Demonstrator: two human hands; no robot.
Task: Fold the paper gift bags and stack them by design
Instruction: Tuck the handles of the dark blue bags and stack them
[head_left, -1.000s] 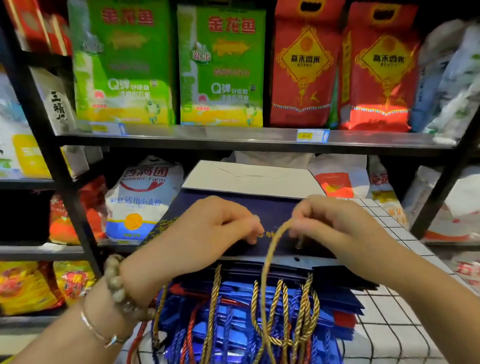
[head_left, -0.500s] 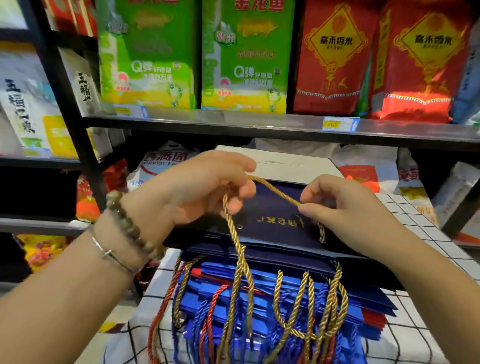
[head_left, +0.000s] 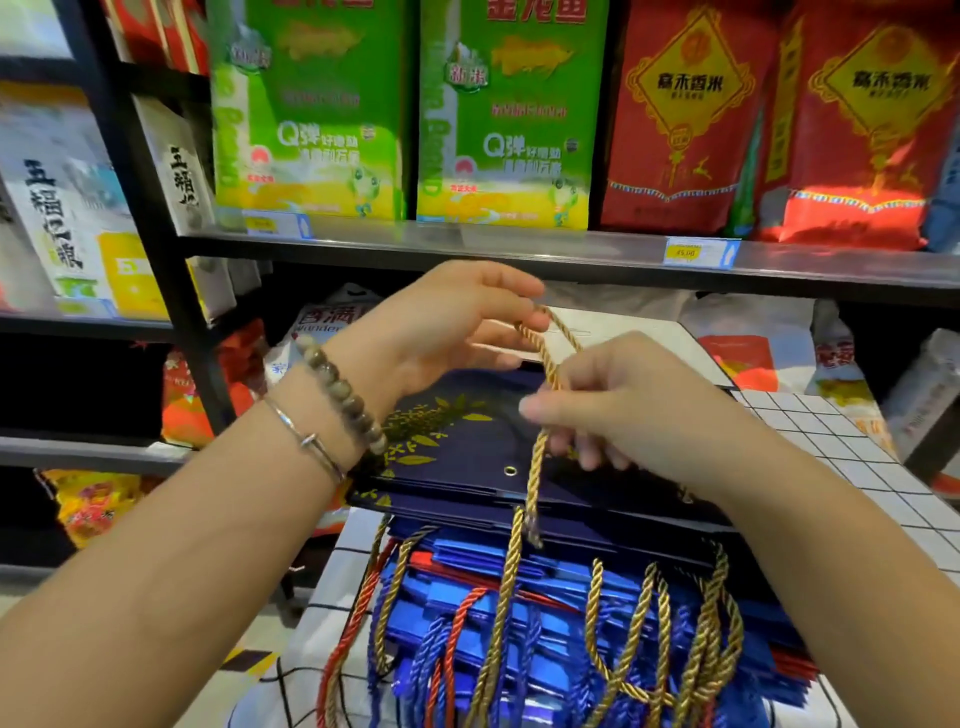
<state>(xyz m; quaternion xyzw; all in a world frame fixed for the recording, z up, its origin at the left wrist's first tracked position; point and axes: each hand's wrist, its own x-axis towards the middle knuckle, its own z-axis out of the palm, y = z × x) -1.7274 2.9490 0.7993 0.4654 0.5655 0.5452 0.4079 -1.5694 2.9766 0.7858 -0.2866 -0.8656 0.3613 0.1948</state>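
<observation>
Bag (head_left: 452, 467) is lying flat on the stack (head_left: 457, 618), at six o'clock of both hands. Left hand (head_left: 447, 332) is pinching its cord (head_left: 544, 356); right hand (head_left: 639, 410) is curling round it, probably tidying the handle.

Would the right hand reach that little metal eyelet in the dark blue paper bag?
Probably yes: the metal eyelet lies uncovered close to the right hand, which holds a gold twisted cord.
</observation>
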